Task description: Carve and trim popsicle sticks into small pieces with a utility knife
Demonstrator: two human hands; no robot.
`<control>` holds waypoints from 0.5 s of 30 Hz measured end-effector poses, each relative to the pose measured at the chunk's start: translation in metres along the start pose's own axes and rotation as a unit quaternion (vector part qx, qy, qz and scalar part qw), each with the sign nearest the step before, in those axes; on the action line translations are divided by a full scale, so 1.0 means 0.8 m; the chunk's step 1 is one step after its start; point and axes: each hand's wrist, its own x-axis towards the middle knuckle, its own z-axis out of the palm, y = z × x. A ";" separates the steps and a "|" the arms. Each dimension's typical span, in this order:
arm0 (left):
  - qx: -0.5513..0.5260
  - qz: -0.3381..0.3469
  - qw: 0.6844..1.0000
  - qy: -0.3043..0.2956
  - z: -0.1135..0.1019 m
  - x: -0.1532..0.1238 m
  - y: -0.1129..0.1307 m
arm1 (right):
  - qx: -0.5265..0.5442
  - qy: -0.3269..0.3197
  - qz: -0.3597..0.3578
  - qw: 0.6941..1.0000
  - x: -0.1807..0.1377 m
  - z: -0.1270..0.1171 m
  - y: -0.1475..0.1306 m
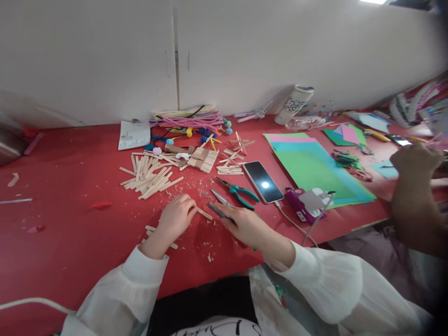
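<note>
Over the red counter (87, 252), left fingers (191, 211) pinch a craft stick (205, 214), right fingers (230, 226) clasp a bladed tool (217, 210); trimming likely needs steadiness.

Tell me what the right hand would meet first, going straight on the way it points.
The right hand, grey tool leading, would probably meet the free end of the wooden stick held by the left hand first; depth is unclear from this single view.
</note>
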 end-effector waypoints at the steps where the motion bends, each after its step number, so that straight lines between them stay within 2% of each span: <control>1: 0.000 -0.002 1.000 -0.002 0.000 -0.001 0.000 | -0.005 -0.003 -0.003 1.000 -0.001 0.000 -0.001; 10: -0.024 0.031 0.999 -0.013 0.008 0.001 0.002 | -0.040 -0.006 0.006 0.999 -0.002 -0.001 -0.011; 15: -0.019 0.024 1.000 0.000 0.016 0.002 0.005 | -0.068 -0.001 0.017 0.998 -0.001 0.001 -0.014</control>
